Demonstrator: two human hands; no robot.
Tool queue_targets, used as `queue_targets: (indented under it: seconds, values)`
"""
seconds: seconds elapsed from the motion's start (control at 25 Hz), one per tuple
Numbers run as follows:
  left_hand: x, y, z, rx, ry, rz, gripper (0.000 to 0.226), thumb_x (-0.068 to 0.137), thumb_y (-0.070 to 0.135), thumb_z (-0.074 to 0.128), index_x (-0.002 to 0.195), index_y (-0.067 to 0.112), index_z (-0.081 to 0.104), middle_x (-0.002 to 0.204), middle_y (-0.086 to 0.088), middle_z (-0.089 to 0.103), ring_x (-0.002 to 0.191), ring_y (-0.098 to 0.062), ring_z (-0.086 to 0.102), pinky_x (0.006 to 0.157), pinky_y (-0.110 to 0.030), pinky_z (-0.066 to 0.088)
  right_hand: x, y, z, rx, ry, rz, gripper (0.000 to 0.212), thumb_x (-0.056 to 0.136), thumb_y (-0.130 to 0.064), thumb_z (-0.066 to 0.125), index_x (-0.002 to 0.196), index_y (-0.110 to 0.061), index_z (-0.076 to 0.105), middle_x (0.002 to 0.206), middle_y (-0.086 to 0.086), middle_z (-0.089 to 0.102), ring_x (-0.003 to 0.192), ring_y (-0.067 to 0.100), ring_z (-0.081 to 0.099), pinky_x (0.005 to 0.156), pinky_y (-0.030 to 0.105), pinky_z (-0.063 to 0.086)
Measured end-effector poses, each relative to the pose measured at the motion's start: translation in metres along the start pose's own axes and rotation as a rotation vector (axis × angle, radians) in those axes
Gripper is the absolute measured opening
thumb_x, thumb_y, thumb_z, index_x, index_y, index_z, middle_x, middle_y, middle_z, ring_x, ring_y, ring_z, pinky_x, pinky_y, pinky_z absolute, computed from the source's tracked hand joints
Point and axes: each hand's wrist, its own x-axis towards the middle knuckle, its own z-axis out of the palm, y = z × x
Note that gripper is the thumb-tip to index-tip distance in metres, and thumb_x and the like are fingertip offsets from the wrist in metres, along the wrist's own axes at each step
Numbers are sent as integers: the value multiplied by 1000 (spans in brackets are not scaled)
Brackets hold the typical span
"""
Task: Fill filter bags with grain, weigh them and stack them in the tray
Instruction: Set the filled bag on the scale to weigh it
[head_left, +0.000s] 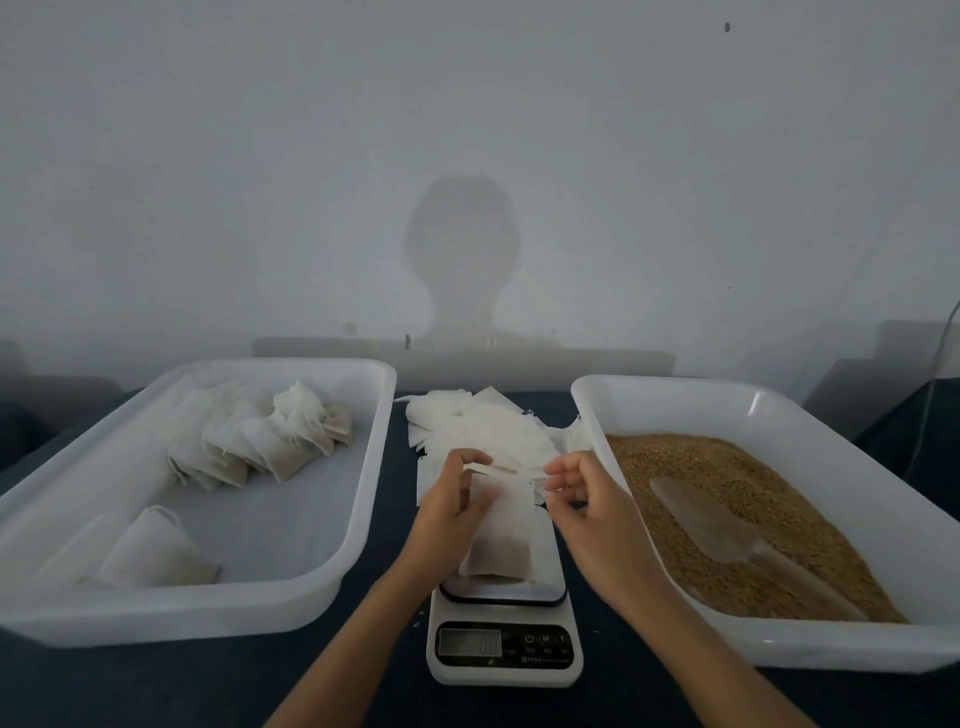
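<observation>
A dark blue worktop (395, 525) is set against a plain pale grey wall (467, 130), on which the shadow of a head and shoulders (462, 260) is cast. At the far left, a white rectangular plastic tray (358, 483) is seen holding filled white filter bags (260, 436), one group heaped at its far side and two more laid at its near left corner. In the middle, a loose pile of empty white filter bags (483, 421) is spread on the worktop beyond a small white digital kitchen scale (504, 649), whose display is too blurred to read.

The left hand (457, 504) is raised over the scale, forearm coming in from the near edge, its fingers curled around the upper left edge of a partly filled white filter bag (504, 540). The bag is held upright with its darker, grain-filled bottom at the scale's platform; whether it rests there cannot be told. The right hand (587, 509) is held at the bag's upper right, fingers curled and pinched together close to the bag's mouth; what is pinched cannot be told.

At the right, a second white plastic tray (779, 410) is filled with brown grain (675, 462), in which a translucent plastic scoop (727, 535) is lying.
</observation>
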Motion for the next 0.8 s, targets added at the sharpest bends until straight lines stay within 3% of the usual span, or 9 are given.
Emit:
queue_targets:
  seconds: [0.12,0.24,0.4,0.56,0.68,0.8]
  values:
    - [-3,-3,-1,-15,-42,-39,31,96,19,52,123,20,36,63,26,59,60,8,53,58,-6,40,9,17,24,50,-13,106,34,91,-13,59,122,-21,45,116,-6,55,111,9,52,89,18,40]
    - [-3,-6,-4,-54,-12,-101,34,96,23,51,126,22,34,71,20,61,64,6,55,63,-12,44,17,33,39,67,-29,156,41,92,-20,60,128,-20,41,122,-3,53,114,9,50,89,21,38]
    - [-2,-16,-12,-74,55,-163,33,96,24,52,124,24,36,108,4,64,94,-6,62,85,-31,54,18,48,43,106,47,130,29,91,-13,59,117,-20,49,114,-6,58,110,9,53,91,23,41]
    - [-2,-24,-16,-65,118,-178,33,95,17,54,123,20,36,115,0,61,106,-16,60,95,-40,50,18,53,39,118,167,54,31,86,-2,61,106,-23,52,102,-11,58,103,3,54,90,19,42]
    - [-1,-27,-16,-58,147,-190,34,94,15,56,123,17,39,116,-1,59,111,-18,57,96,-41,49,20,55,39,117,194,23,33,85,1,60,105,-24,52,102,-12,58,103,1,54,86,11,37]
    - [0,-31,-14,46,132,-194,30,93,19,58,120,16,45,118,1,57,112,-14,54,94,-28,48,19,55,41,128,185,8,32,85,3,57,104,-23,53,103,-11,58,103,0,53,89,13,38]
